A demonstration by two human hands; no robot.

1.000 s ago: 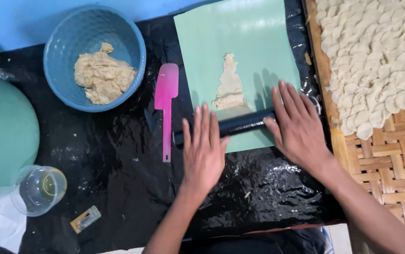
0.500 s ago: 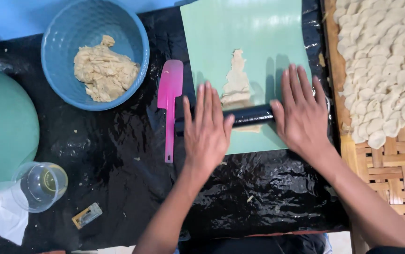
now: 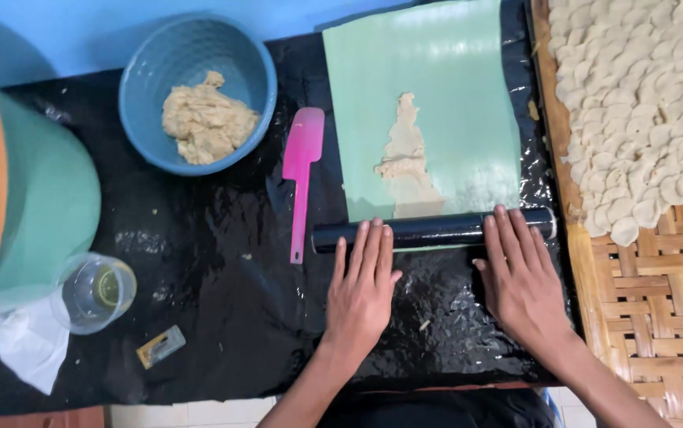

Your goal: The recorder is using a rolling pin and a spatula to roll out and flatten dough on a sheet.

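black roller [image 3: 435,229] lying left-to-right

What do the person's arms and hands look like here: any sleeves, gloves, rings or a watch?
Both forearms are bare as far as the frame shows, with no sleeves in view. The left hand and right hand wear no gloves, and no rings, watch or bracelet show. The fingernails look short and unpainted.

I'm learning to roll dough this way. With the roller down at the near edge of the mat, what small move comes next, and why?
Probably push the black roller forward: both hands rest flat on it, and the dough strip on the green mat lies just beyond it.
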